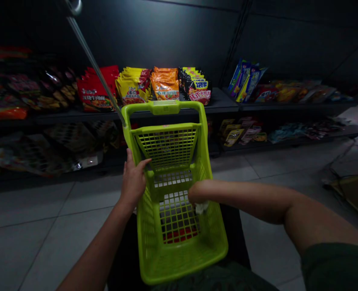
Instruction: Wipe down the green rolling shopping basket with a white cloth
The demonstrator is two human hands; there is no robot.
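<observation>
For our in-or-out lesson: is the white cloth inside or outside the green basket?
Inside: the white cloth shows within the rim of the green basket, at the right hand.

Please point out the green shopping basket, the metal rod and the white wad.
Green shopping basket (pixel 181 258): head view, inside of its near wall.
Metal rod (pixel 95 64): head view, middle of its length.
White wad (pixel 202 207): head view, its exposed middle.

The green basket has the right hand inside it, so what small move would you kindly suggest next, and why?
Perhaps slide the white wad along the right wall of the green basket: the right hand seems to hold it near there, while the left hand rests at the left rim and could steady it.
</observation>
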